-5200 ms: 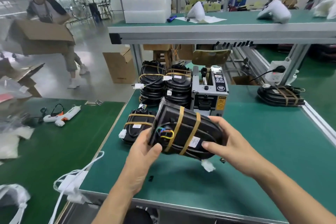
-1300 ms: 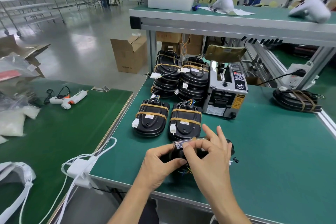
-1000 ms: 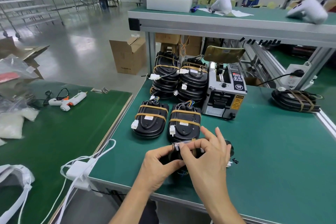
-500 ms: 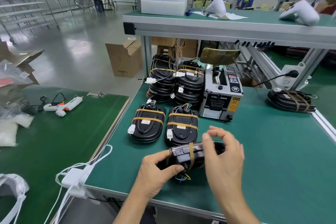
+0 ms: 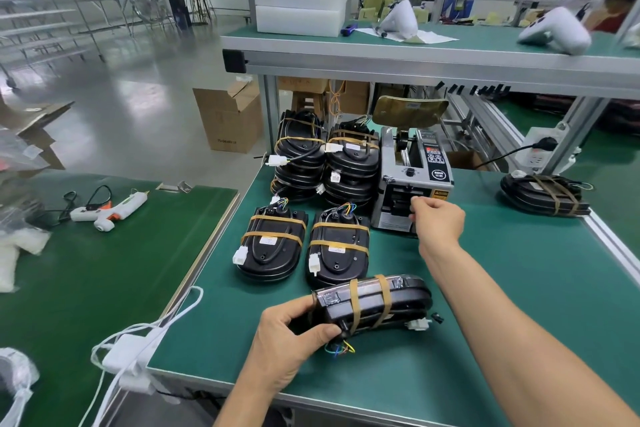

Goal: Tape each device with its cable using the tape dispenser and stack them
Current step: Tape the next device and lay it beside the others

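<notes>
My left hand (image 5: pixel 291 340) grips the left end of a black device (image 5: pixel 375 302) standing on its edge on the green table; two tan tape bands wrap it and its coloured wires hang below. My right hand (image 5: pixel 437 220) is stretched out to the front slot of the grey tape dispenser (image 5: pixel 414 180), fingers pinched there; whether tape is between them I cannot tell. Two taped devices (image 5: pixel 272 243) (image 5: pixel 337 248) lie flat side by side beyond the held one. Behind them stand two stacks of taped devices (image 5: pixel 299 156) (image 5: pixel 353 163).
Another taped device (image 5: pixel 545 194) lies at the table's right edge near a power strip (image 5: pixel 540 152). A lower green table on the left carries a glue gun (image 5: pixel 109 210) and white cables (image 5: pixel 138 347). An upper shelf (image 5: pixel 415 59) overhangs the back. A cardboard box (image 5: pixel 230 118) sits on the floor.
My right hand left the held device and reached forward to the tape dispenser's slot. The device now shows a second tape band, and my left hand still holds it on edge.
</notes>
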Action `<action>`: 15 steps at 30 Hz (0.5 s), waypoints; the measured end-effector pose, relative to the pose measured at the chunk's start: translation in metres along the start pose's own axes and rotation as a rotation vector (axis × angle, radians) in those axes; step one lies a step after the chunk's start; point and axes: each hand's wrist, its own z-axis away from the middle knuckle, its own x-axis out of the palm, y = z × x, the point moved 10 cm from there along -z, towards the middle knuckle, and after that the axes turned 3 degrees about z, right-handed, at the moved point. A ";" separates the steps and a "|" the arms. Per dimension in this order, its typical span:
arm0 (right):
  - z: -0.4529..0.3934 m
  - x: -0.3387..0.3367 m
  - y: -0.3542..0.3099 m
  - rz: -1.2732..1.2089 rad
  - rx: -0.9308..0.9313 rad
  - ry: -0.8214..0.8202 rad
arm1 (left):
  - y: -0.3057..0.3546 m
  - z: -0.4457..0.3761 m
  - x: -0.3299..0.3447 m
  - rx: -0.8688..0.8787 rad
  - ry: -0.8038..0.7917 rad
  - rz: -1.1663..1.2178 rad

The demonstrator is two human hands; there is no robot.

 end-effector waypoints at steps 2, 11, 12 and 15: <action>0.001 0.003 0.000 -0.028 0.013 0.030 | 0.000 0.000 0.000 0.000 0.001 -0.001; 0.001 0.013 0.009 -0.119 0.152 0.078 | 0.001 0.001 0.000 -0.008 0.007 -0.005; 0.001 0.014 0.010 -0.127 0.166 0.080 | 0.002 0.001 0.000 -0.008 0.004 -0.004; 0.000 0.017 0.012 -0.162 0.200 0.098 | 0.004 0.002 0.001 -0.009 0.006 0.008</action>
